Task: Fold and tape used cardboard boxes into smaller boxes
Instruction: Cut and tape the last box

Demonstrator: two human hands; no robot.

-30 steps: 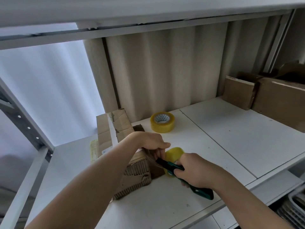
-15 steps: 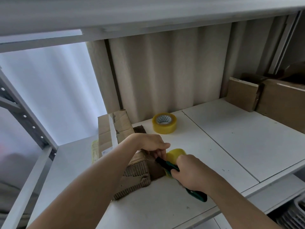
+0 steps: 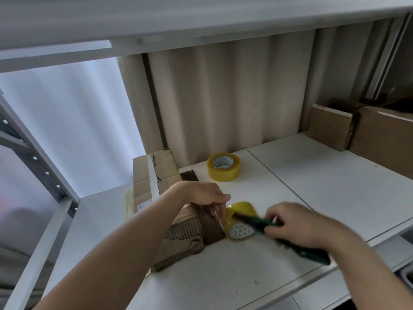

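Two hands are working at lower centre of the frame: the left hand [image 3: 204, 194] is pinning a tape strip onto the small brown corrugated cardboard box [image 3: 190, 227], apparently for cutting, while the right hand [image 3: 297, 224] is gripping a green-handled cutter [image 3: 279, 231] beside the yellow tape roll [image 3: 242, 222].

I see a white shelf board [image 3: 324, 182] across the frame's middle, a beige corrugated wall [image 3: 223, 97] behind it, and a grey perforated upright [image 3: 33, 157] at left.
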